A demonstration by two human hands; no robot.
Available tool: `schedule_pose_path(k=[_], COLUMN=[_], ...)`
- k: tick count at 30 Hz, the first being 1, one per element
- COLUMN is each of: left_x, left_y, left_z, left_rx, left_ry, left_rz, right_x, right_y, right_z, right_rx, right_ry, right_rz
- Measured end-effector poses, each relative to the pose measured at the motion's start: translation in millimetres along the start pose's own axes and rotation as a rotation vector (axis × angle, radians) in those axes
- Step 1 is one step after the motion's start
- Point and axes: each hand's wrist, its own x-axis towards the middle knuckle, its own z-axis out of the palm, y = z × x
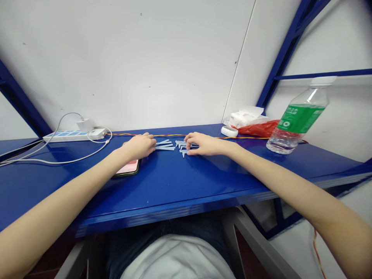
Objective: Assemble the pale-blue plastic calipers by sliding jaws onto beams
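A cluster of pale blue plastic pieces (174, 145) is being touched by both hands on the blue metal surface (162, 186). The left grip (140, 146) is being kept loosely curled at the cluster's left end, the right grip (203, 144) curled over its right end; whether any piece is being held cannot be told.

Blue metal bench (174, 186) holds a power strip (72, 135) at far left, a smartphone (129, 168), what appear to be small pale-blue plastic pieces (165, 146) mid-bench, and a water bottle (296, 120) and red plastic bag (258, 128) at right
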Motion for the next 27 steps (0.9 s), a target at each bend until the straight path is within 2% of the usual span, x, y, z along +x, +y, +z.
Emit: schedule_pose_path(k=[7, 13, 18, 27], left_x=[-0.7, -2.1, -2.5, -1.5], left_y=[1.8, 2.5, 1.7, -1.7], left_z=[-1.2, -4.2, -3.9, -1.5], left_rx=[0.041, 0.012, 0.015, 0.031], left_ry=[0.023, 0.014, 0.021, 0.113], left_rz=[0.033, 0.005, -0.005, 0.023], right_x=[2.0, 0.3, 0.0, 0.0], right_y=[-2.1, -3.6, -2.5, 1.0], right_z=[0.8, -0.6, -1.2, 0.6], right_rx=[-0.013, -0.003, -0.016, -0.081], right_ry=[0.03, 0.119, 0.138, 0.211], right_rz=[0.0, -0.032, -0.029, 0.009])
